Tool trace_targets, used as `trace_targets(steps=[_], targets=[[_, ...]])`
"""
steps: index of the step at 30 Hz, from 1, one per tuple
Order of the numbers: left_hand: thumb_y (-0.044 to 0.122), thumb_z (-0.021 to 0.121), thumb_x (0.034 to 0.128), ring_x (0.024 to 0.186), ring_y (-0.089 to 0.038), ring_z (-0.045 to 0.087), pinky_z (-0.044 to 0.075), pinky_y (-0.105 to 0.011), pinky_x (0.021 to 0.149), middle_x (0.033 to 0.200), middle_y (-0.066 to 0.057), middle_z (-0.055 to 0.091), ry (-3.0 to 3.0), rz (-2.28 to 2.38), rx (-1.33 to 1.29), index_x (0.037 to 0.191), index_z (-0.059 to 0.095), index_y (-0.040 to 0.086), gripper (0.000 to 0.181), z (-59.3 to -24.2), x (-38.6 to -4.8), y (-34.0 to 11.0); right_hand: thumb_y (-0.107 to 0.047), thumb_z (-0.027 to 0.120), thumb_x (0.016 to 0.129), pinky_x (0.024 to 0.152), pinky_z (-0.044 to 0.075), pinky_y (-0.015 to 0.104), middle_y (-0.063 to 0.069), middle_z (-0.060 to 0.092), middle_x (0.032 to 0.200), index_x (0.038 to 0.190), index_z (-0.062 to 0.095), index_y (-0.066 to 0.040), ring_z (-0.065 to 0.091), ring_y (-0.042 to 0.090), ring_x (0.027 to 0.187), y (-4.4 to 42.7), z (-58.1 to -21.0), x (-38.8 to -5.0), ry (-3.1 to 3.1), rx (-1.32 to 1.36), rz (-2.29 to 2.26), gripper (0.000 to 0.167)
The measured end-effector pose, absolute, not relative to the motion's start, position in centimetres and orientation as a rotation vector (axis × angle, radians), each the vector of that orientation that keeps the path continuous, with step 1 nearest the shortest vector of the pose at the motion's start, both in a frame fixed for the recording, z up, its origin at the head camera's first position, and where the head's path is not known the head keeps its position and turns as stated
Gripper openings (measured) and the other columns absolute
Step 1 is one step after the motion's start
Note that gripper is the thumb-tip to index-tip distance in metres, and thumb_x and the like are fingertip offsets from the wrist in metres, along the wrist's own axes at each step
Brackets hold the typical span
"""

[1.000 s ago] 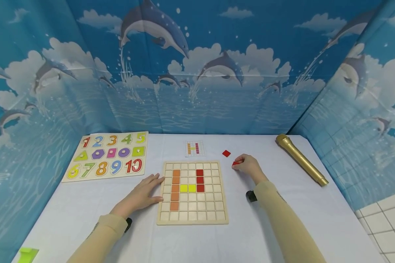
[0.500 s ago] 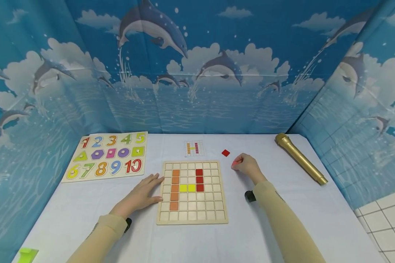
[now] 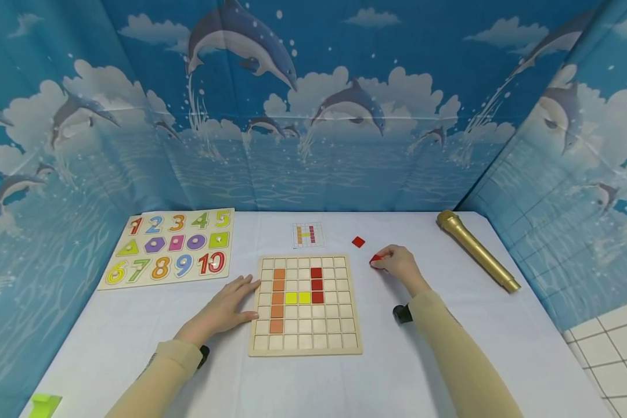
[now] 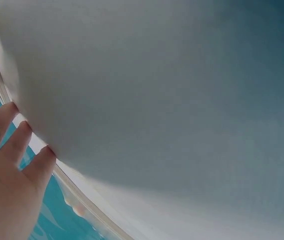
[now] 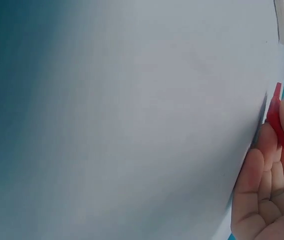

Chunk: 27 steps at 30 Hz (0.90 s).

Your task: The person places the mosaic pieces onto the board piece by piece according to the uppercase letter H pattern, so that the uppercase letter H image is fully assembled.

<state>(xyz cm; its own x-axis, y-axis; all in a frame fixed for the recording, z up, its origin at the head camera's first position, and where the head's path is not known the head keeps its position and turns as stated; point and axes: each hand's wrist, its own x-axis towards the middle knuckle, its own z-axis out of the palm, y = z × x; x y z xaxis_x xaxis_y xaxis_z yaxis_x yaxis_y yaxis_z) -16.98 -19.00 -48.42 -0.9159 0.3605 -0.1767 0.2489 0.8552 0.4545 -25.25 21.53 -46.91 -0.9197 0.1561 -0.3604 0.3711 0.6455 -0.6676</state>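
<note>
My right hand (image 3: 401,266) pinches a red square tile (image 3: 376,261) low over the white cloth, right of the wooden grid board (image 3: 305,326). In the right wrist view the red tile (image 5: 277,122) is between thumb and fingers. A second red tile (image 3: 358,241) lies loose beyond it. My left hand (image 3: 220,310) has its fingers spread, fingertips touching the board's left edge. The board holds a column of orange tiles (image 3: 277,298), two yellow tiles (image 3: 298,298) and a shorter column of red tiles (image 3: 317,284). A small pattern card (image 3: 319,235) lies behind the board.
A wooden number-and-shape puzzle (image 3: 151,258) lies at the back left. On the right is a gold microphone (image 3: 478,249). A bright green object (image 3: 44,405) shows at the lower left. A dolphin-printed curtain (image 3: 313,168) stands behind the table.
My right hand has shifted slightly to the right, and the pinched tile's angle has changed. The left hand stays at the board's edge.
</note>
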Motion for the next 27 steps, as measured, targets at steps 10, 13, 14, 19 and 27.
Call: trace_targets(steps=[10,13,14,19,27], targets=[[0.035,0.074,0.0864,0.148,-0.041,0.025,0.025,-0.061,0.119,0.159,-0.016,0.032,2.782,0.623,0.471,0.150,0.041,0.013,0.076,-48.2,-17.0,-19.1,-0.028,0.077,0.086,0.074,0.050,0.027,0.005,0.067,0.092,0.110,0.064,-0.007,0.058,0.018,0.085,20.1,-46.5,-22.8,2.490,0.339,-1.253,0.035],[0.035,0.074,0.0865,0.148,-0.042,0.025,0.024,-0.061,0.119,0.159,-0.016,0.033,2.785,0.617,0.479,0.150,0.041,0.012,0.076,-48.2,-17.0,-19.0,-0.026,0.078,0.085,0.072,0.050,0.027,0.004,0.068,0.087,0.107,0.065,-0.007,0.060,0.016,0.080,18.8,-46.2,-21.5,2.470,0.251,-1.283,0.032],[0.035,0.074,0.0865,0.148,-0.041,0.025,0.024,-0.061,0.119,0.159,-0.016,0.033,2.785,0.617,0.479,0.150,0.041,0.012,0.075,-48.1,-16.9,-19.0,-0.025,0.078,0.085,0.071,0.051,0.027,0.004,0.068,0.086,0.106,0.066,-0.006,0.061,0.015,0.079,18.3,-46.2,-21.1,2.462,0.216,-1.292,0.031],[0.036,0.073,0.0873,0.148,-0.041,0.024,0.025,-0.060,0.120,0.160,-0.015,0.032,2.772,0.614,0.463,0.151,0.040,0.013,0.075,-48.1,-16.9,-18.9,-0.022,0.080,0.082,0.070,0.050,0.025,0.002,0.069,0.082,0.101,0.068,-0.008,0.061,0.014,0.075,15.9,-46.4,-19.7,2.436,0.068,-1.289,0.026],[0.036,0.073,0.0874,0.148,-0.041,0.024,0.025,-0.061,0.119,0.160,-0.015,0.031,2.769,0.621,0.465,0.151,0.040,0.014,0.076,-48.0,-16.9,-19.0,-0.014,0.079,0.082,0.061,0.044,0.023,0.001,0.064,0.077,0.090,0.070,-0.011,0.055,0.014,0.069,12.8,-46.4,-18.2,2.447,-0.108,-1.186,0.013]])
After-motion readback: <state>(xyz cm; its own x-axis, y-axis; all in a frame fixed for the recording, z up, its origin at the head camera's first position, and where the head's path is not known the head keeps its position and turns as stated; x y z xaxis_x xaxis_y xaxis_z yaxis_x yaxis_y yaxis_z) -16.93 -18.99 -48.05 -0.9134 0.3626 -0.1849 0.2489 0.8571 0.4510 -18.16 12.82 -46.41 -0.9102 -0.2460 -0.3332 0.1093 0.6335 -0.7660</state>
